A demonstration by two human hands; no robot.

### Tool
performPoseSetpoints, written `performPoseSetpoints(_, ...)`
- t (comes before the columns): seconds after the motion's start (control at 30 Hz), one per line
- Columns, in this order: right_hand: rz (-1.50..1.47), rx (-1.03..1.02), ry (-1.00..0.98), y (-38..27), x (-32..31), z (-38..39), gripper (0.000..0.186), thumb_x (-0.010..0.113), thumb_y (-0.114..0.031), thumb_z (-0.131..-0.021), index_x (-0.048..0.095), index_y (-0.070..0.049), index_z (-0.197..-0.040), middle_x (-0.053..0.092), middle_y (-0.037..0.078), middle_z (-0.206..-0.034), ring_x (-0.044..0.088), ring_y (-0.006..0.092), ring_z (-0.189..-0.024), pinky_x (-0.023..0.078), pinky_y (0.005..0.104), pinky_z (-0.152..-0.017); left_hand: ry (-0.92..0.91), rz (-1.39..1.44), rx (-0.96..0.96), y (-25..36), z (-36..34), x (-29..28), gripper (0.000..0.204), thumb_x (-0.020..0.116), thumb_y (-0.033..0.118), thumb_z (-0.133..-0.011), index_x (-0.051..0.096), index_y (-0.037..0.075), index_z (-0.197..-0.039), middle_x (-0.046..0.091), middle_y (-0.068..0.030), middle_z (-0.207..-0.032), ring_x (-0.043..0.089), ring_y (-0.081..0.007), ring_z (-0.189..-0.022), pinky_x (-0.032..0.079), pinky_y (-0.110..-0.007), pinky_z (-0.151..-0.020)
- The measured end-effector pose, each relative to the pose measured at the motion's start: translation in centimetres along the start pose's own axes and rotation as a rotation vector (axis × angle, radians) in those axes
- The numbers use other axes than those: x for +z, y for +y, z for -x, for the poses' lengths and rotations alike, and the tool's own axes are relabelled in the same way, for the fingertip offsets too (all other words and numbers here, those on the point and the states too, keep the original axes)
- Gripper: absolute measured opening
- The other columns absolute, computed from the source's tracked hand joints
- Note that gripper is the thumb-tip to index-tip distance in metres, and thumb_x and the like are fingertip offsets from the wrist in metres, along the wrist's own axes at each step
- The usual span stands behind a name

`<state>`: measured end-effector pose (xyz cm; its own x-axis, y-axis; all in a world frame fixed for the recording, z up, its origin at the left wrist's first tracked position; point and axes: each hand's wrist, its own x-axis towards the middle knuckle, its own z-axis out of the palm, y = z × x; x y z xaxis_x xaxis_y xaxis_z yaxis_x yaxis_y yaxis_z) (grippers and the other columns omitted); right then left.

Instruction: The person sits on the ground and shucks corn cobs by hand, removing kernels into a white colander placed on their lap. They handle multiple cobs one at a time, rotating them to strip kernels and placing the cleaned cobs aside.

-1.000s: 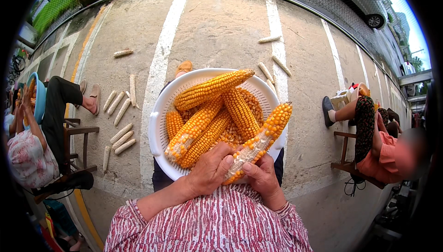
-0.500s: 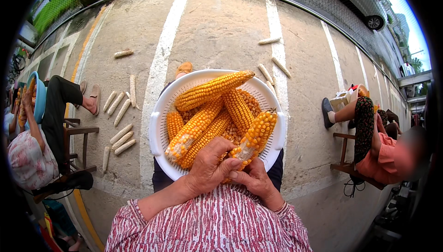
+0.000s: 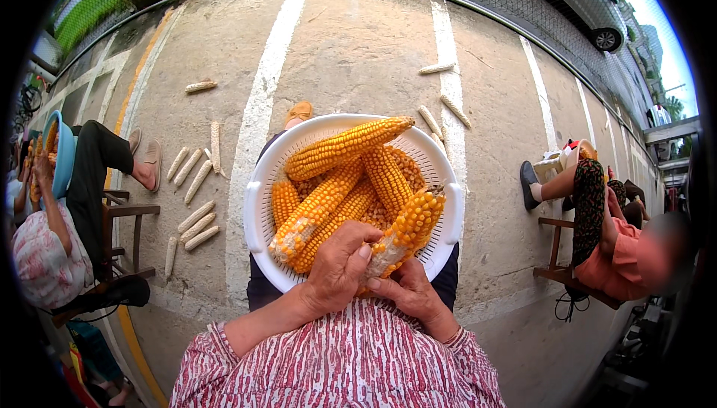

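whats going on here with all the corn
A person seated outdoors grips one partly stripped corn cob with both the left hand and right hand, over a white colander on their lap holding more yellow cobs. Bare cobs lie on the concrete, and other people sit on either side.

Both forearms come up from the lower edge in red-and-white patterned sleeves and meet in the middle; the left hand [image 3: 340,270] is curled, knuckles up, thumb pressed forward; the right hand [image 3: 407,296] lies just beneath and beside it, fingers bent inward, touching the left; both wrists bare and slightly bent.
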<state>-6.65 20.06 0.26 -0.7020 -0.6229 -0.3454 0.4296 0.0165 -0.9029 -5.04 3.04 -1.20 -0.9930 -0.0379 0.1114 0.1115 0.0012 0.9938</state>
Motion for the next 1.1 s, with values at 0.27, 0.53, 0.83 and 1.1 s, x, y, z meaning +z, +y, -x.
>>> performPoseSetpoints(0.27, 0.289, -0.136, -0.022, -0.3, 0.4, -0.3, 0.038, 0.064, -0.01, -0.09, 0.047, 0.0, -0.123, 0.058, 0.013, -0.109, 0.058, 0.0245, -0.103, 0.046, 0.0359, -0.088, -0.046, 0.022, 0.124, 0.7, -0.6, -0.4, 0.041, 0.067, 0.029, -0.089, 0.058, 0.0, -0.117, 0.062, -0.0118, -0.095, 0.06, -0.0246, -0.086, 0.047, -0.034, -0.078)
performPoseSetpoints(0.53, 0.38, -0.122, -0.05, -0.7, 0.5, -0.5, 0.039, 0.066, -0.01, -0.087, 0.048, -0.002, -0.122, 0.056, 0.014, -0.109, 0.058, 0.0263, -0.101, 0.045, 0.0365, -0.087, -0.037, 0.056, 0.156, 1.1, -0.5, -0.7, 0.033, 0.063, 0.023, -0.092, 0.06, -0.002, -0.113, 0.062, -0.0127, -0.094, 0.059, -0.0246, -0.084, 0.047, -0.034, -0.077)
performPoseSetpoints(0.83, 0.446, -0.158, -0.06, -1.8, 1.0, -1.0, 0.053, 0.067, -0.005, -0.081, 0.042, -0.001, -0.128, 0.052, 0.018, -0.115, 0.053, 0.0343, -0.109, 0.041, 0.0402, -0.094, -0.02, 0.13, 0.096, 1.4, 0.0, -0.8, 0.034, 0.055, 0.026, -0.098, 0.059, -0.004, -0.114, 0.06, -0.0105, -0.098, 0.057, -0.0191, -0.086, 0.045, -0.03, -0.075)
performPoseSetpoints(1.1, 0.493, -0.193, -0.09, -2.5, 0.6, -1.8, 0.055, 0.064, -0.013, -0.082, 0.04, -0.001, -0.13, 0.051, 0.021, -0.113, 0.053, 0.037, -0.104, 0.042, 0.0409, -0.091, 0.096, 0.355, -0.055, 0.7, 0.3, -0.7, 0.033, 0.051, 0.024, -0.1, 0.055, -0.003, -0.12, 0.059, -0.0054, -0.106, 0.054, -0.009, -0.092, 0.044, -0.023, -0.079)
